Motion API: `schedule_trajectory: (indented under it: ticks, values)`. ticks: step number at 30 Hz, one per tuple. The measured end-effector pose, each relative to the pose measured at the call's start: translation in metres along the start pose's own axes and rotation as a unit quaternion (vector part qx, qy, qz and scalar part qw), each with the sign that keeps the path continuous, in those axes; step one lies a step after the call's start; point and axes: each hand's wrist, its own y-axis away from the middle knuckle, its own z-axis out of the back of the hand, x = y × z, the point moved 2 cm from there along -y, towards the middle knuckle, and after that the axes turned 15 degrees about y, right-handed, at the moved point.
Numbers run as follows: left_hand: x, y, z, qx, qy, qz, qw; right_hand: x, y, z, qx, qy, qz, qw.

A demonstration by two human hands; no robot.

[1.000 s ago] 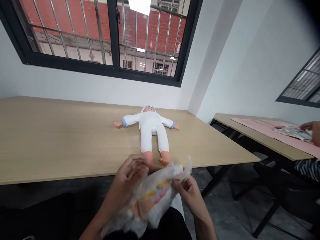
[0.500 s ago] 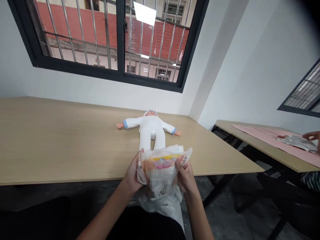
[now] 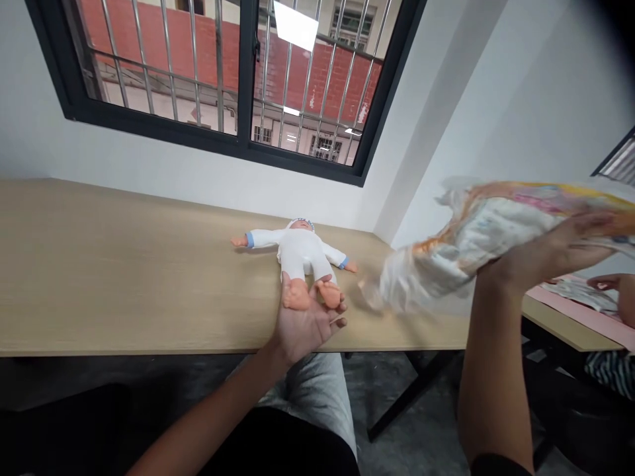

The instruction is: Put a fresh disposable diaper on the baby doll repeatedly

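A baby doll [image 3: 305, 250] in a white suit with blue cuffs lies on its back, arms spread and bare feet toward me. My left hand [image 3: 305, 324] is palm up at the doll's feet, fingers spread; whether it touches them I cannot tell. Out to the right, my right hand [image 3: 550, 254] grips a crinkled plastic bag [image 3: 476, 231] with yellow, orange and pink print. The bag is raised above the table's right end, blurred by motion, its lower end hanging to the left. Something white shows through the plastic.
The doll rests on a long wooden table [image 3: 139, 277] against the wall, under a barred window [image 3: 243, 79]. At right, another person's hand [image 3: 615, 291] is over cloth on a second table [image 3: 560, 324] with a pink mat.
The plastic bag has gone from between both hands in front of me to the upper right in my right hand. My left hand has let go and opened near the doll's feet.
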Motion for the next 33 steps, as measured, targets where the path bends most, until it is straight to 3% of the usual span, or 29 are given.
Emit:
schedule_trajectory:
  ticks: [4, 8, 13, 15, 18, 24, 28, 33]
  values:
    - [-0.012, -0.017, -0.019, 0.039, -0.017, 0.004, 0.999, -0.040, 0.054, -0.021, 0.025, 0.049, 0.022, 0.998]
    - [-0.037, -0.034, -0.051, 0.054, -0.056, 0.008, 0.997, -0.086, 0.121, -0.054, 0.104, 0.160, 0.080, 0.978]
    - [-0.065, -0.055, -0.089, 0.047, -0.109, -0.023, 0.993, -0.105, 0.169, -0.054, 0.239, 0.204, 0.148, 0.938]
    - [-0.072, -0.065, -0.100, 0.046, -0.131, -0.039, 0.990, -0.101, 0.177, -0.047, 0.277, 0.257, 0.165, 0.911]
    - [-0.080, -0.083, -0.115, 0.052, -0.158, -0.067, 0.984, -0.096, 0.183, -0.043, 0.287, 0.353, 0.202, 0.867]
    - [-0.097, -0.113, -0.140, 0.084, -0.182, -0.118, 0.973, -0.102, 0.179, -0.055, 0.284, 0.415, 0.189, 0.843]
    - [-0.103, -0.122, -0.145, 0.109, -0.175, -0.116, 0.972, -0.094, 0.168, -0.082, 0.319, 0.383, 0.178, 0.848]
    - [-0.101, -0.127, -0.143, 0.116, -0.162, -0.119, 0.973, -0.062, 0.159, -0.135, 0.358, 0.301, 0.214, 0.857]
